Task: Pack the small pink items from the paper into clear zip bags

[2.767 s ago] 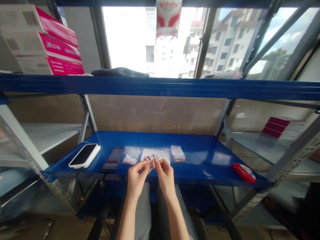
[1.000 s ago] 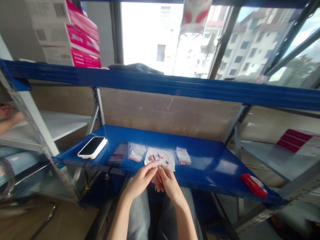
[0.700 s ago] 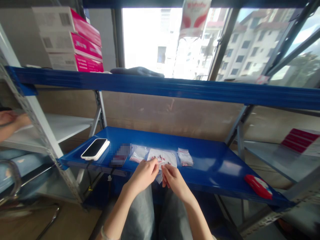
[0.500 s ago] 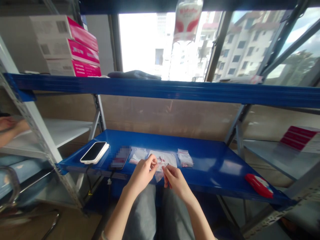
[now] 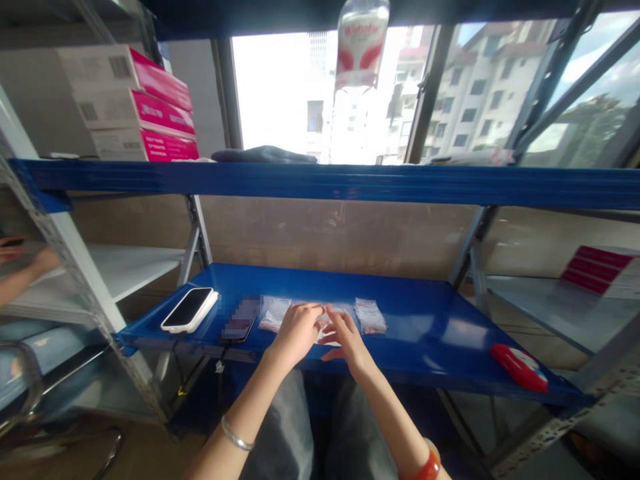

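My left hand [image 5: 299, 331] reaches over a white sheet or flat bag [image 5: 327, 340], its fingers bent together toward the right. Whatever may be between those fingertips is hidden or too small to name. Close by, my right hand [image 5: 349, 339] hovers over the same sheet with its fingers spread, the upper fingertips almost meeting the left ones. The hands cover most of the sheet. A clear plastic bag [image 5: 275, 312] lies left of my left hand, with small reddish pieces along its lower edge. Right of my right hand is another small clear bag [image 5: 370, 316] with reddish contents.
A white-cased phone [image 5: 189, 311] and a blurred dark phone-like thing [image 5: 243, 323] lie at left on the blue shelf top [image 5: 420, 303]. A red object [image 5: 520, 367] sits near the right corner. A blue beam [image 5: 320, 180] crosses above. Another person's arm [image 5: 30, 272] shows at far left.
Both hands have moved slightly up and inward over the sheet, covering the small red pieces seen before. The right hand's fingers have gone from pinched to spread.
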The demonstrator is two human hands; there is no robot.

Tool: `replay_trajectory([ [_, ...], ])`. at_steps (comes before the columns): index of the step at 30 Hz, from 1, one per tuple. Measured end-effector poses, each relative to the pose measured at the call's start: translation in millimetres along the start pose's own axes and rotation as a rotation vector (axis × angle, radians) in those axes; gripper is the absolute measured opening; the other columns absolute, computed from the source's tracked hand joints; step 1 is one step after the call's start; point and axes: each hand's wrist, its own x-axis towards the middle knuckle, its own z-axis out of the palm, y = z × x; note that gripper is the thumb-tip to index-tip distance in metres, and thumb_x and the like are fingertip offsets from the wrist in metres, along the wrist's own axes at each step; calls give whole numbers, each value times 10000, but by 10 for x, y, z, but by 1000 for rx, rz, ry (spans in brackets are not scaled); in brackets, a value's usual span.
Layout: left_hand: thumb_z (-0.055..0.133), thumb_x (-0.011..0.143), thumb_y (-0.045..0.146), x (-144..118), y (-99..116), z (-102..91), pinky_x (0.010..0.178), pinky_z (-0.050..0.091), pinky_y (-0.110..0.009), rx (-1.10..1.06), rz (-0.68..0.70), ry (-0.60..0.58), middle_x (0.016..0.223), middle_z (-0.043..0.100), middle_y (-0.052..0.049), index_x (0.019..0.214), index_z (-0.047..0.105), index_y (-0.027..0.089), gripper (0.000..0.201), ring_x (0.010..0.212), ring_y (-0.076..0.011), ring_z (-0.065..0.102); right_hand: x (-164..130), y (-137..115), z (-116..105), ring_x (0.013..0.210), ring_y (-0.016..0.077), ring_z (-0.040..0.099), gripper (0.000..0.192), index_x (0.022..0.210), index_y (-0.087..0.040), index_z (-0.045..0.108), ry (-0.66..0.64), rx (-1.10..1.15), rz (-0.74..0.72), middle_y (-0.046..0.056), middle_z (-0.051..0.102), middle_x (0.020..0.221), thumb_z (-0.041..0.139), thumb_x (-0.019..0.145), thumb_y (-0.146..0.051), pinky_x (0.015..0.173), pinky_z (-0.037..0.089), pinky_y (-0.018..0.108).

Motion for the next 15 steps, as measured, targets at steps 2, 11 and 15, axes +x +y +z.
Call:
replay_trajectory([
  [2,430,808,42,63,1,34,925,397,-342,63,32,4,1141,650,-79,1013,664,201,349,1061,-211,579,77,-45,1,659,178,624,390,910,-203,547,-96,262,138,14,616,704,598,732,-546,538,498,285],
  [11,443,771,40,153,-135,233,953,355,-439,-168,42,145,1147,639,-80,909,709,245,364,1102,-264,535,457,-184,5,584,112,610,173,742,-146,573,-233,672,319,23,618,626,556,827,-295,592,487,205],
  [15,491,791,118,168,-201,352,1021,319,-325,-858,-239,556,1279,552,-30,965,672,253,285,1212,-205,456,616,-163,-57,629,127,626,142,851,-176,595,-56,578,206,4,604,621,611,770,-292,675,499,244],
])
